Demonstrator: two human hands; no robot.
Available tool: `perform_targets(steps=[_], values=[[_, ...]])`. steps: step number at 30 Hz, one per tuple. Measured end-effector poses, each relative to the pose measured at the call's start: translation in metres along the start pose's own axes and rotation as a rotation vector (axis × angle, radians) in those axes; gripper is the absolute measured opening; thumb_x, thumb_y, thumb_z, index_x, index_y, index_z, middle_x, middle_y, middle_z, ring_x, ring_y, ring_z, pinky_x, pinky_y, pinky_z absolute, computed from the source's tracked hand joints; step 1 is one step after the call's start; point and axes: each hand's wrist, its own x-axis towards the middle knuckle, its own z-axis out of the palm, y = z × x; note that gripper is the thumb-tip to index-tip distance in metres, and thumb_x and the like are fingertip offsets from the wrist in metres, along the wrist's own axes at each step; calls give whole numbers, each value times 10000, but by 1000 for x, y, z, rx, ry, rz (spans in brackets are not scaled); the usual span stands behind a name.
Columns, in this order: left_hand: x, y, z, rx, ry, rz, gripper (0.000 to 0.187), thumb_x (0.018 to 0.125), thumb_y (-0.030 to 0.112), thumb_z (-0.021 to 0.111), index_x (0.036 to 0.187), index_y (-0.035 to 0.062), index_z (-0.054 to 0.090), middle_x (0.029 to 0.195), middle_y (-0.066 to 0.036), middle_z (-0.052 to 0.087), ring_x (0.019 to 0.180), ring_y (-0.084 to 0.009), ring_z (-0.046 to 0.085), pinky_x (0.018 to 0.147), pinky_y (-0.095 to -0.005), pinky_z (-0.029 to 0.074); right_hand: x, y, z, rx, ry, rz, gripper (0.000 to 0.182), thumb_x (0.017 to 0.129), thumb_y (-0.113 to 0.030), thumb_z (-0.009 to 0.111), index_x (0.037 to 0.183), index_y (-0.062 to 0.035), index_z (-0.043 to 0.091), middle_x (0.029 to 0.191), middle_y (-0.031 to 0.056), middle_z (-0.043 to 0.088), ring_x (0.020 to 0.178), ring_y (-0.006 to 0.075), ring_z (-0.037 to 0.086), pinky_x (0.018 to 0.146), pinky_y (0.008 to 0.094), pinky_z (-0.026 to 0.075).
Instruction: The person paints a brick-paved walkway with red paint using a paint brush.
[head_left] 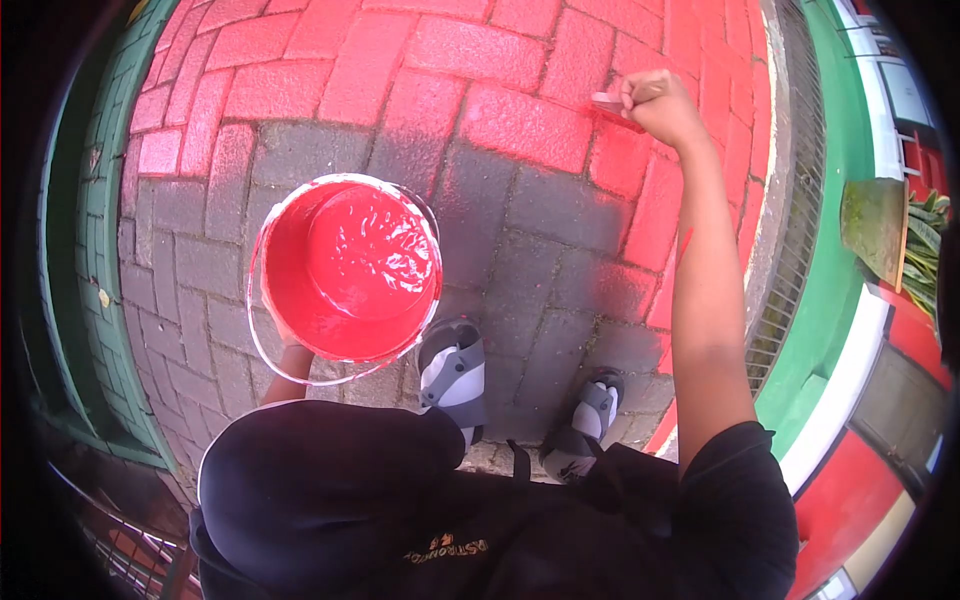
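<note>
My right hand [662, 106] is closed round the handle of a paintbrush [612, 106], its bristle end low over the red-painted pavers [530, 125]. A streak of red paint marks my right forearm. Against the side of a paint bucket [290, 255] is my left hand [284, 328], mostly hidden behind it. Glossy red paint [375, 240] lies inside the tilted bucket, and its rim and wire handle are smeared with white and red. Both hands are apart, the bucket left of my feet and the brush further forward on the right.
Unpainted grey pavers [530, 270] lie around my sandalled feet [455, 375]. A metal drain grate [795, 200] runs along the right, beside a green strip [830, 290] and a potted plant [875, 225]. On the left stands a green edge [105, 270].
</note>
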Motion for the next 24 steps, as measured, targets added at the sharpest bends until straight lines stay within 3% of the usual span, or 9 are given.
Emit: perform_targets(steps=[1,6,8,10,12,14,18,20,24], values=[[1,1,-1,-2,7,0,454,991,453,434,870,37,571,774,-48,588,681,-152,503,664,-323,424,9,-1,16,381,-30,29,111,744,-40,675,679,-53,586,703,86,650,713,190,665,660,347,502],[15,13,-12,-2,36,17,455,992,454,433,871,37,571,774,-48,588,685,-153,504,668,-324,424,64,-95,67,-356,-37,-181,138,718,-118,735,726,-69,606,707,49,644,681,158,623,654,347,495],[17,15,-17,-2,45,15,456,992,454,432,871,37,571,775,-48,588,687,-153,505,670,-324,424,79,-106,82,369,-24,-156,163,695,-136,753,698,-74,603,665,41,627,657,132,590,649,336,495],[16,17,-26,4,52,12,456,992,455,432,871,37,571,775,-49,588,689,-154,505,671,-324,424,81,-107,92,367,-56,-119,153,689,-114,737,678,-77,589,648,45,622,650,128,583,651,315,493],[19,24,-34,4,70,18,457,992,455,431,871,37,571,775,-49,588,690,-154,506,673,-324,425,70,-84,103,367,143,-205,168,680,-84,737,665,-80,570,623,14,570,624,107,553,609,290,473],[20,31,-35,-5,89,26,457,992,455,431,871,37,571,775,-49,588,692,-155,507,675,-325,425,45,-54,99,260,148,28,167,679,-62,734,662,-57,569,609,24,567,590,101,537,566,273,453],[4,42,-40,-1,108,27,459,993,456,430,871,37,572,776,-49,588,695,-155,508,678,-325,425,-7,-81,68,370,61,178,178,698,-64,743,653,-49,572,588,46,565,567,98,536,542,281,450],[-4,50,-44,11,103,33,459,993,456,429,871,37,572,776,-49,588,697,-156,508,680,-325,425,-12,-93,76,413,297,84,253,729,-52,738,634,-82,505,601,-33,543,542,58,494,480,265,408],[-13,71,-48,18,111,66,460,993,457,428,871,37,572,777,-49,588,700,-157,509,683,-326,425,-2,-93,138,607,668,167,136,717,-37,716,674,-43,587,594,28,572,569,89,552,531,292,446]])
